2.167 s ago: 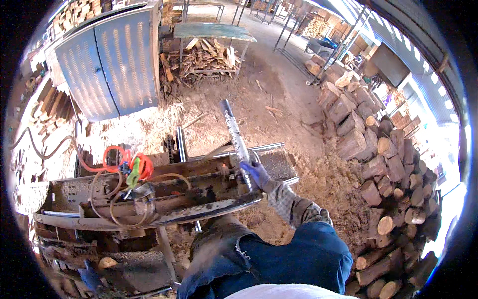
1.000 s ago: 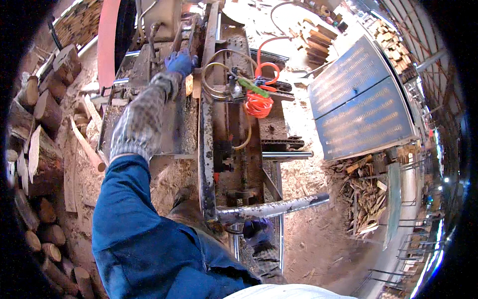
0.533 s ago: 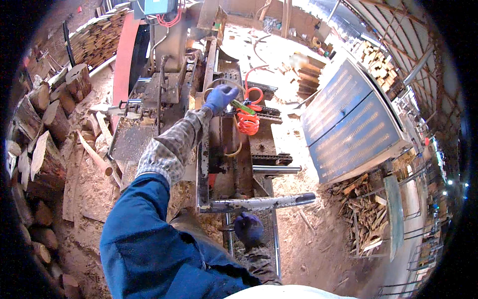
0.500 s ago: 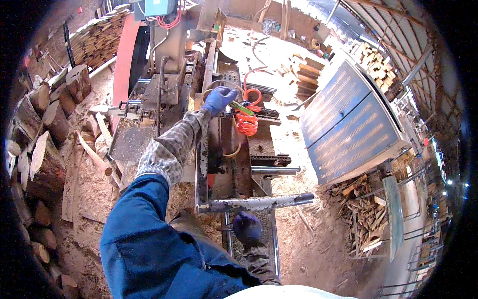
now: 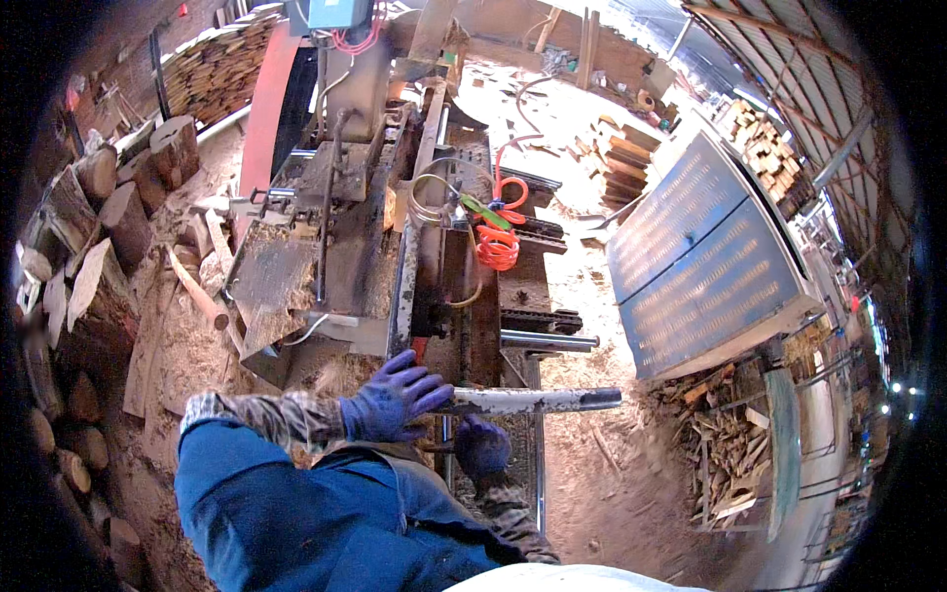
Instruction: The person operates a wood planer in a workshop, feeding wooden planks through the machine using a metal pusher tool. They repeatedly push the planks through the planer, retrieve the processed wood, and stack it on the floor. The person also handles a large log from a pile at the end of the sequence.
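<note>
My left hand (image 5: 395, 400), in a blue-purple work glove, is spread open at the left end of a worn white metal bar (image 5: 538, 400). Its fingertips reach the bar's end; whether they press on it I cannot tell. Just below the bar, my right hand (image 5: 483, 446), gloved the same way, is closed in a fist beside a short rod. What lies inside the fist is hidden. Farther off on the rusty machine frame (image 5: 464, 335) rests a green tool (image 5: 483, 210) with an orange coiled hose (image 5: 496, 247).
Split logs (image 5: 123, 212) are heaped at the left. A large slotted dark metal panel (image 5: 705, 257) stands at the right, above a pile of wood scraps (image 5: 730, 444). Stacked boards (image 5: 222, 74) lie at the back left. Sawdust covers the ground around the machine.
My left hand has let go of the green tool and come back toward me to the bar's left end. The tool lies on the machine. My right hand stays below the bar.
</note>
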Motion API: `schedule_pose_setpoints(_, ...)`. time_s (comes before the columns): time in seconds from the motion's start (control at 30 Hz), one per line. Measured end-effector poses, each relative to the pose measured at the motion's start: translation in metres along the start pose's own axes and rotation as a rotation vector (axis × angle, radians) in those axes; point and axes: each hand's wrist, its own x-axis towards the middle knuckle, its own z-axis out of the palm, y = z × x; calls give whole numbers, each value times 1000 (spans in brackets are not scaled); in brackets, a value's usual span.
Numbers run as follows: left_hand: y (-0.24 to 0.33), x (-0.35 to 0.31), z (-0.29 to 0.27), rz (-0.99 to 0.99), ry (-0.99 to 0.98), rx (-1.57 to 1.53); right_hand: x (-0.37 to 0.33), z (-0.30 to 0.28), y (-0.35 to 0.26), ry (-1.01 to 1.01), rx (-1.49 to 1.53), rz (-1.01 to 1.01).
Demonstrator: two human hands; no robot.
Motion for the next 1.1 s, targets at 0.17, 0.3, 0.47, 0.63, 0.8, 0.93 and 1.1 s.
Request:
schedule_pose_setpoints(0.17,5,16,19,-166,-144,115,-6,13,22,58,-107,-179)
schedule_pose_setpoints(0.3,1,15,36,-122,17,125,-2,-4,7,0,-98,-26)
schedule_pose_setpoints(0.47,-4,10,39,-80,25,170,7,-12,-1,-54,-156,-127)
schedule_pose_setpoints(0.63,-10,15,36,-42,-35,136,-6,30,25,-79,-231,-107)
schedule_pose_setpoints(0.8,-17,17,34,-16,15,143,5,13,14,76,-114,-178)
schedule_pose_setpoints(0.93,-26,24,34,16,-13,117,20,-15,3,16,-28,-129)
schedule_pose_setpoints(1.1,-38,36,28,45,43,130,29,2,7,313,65,-132)
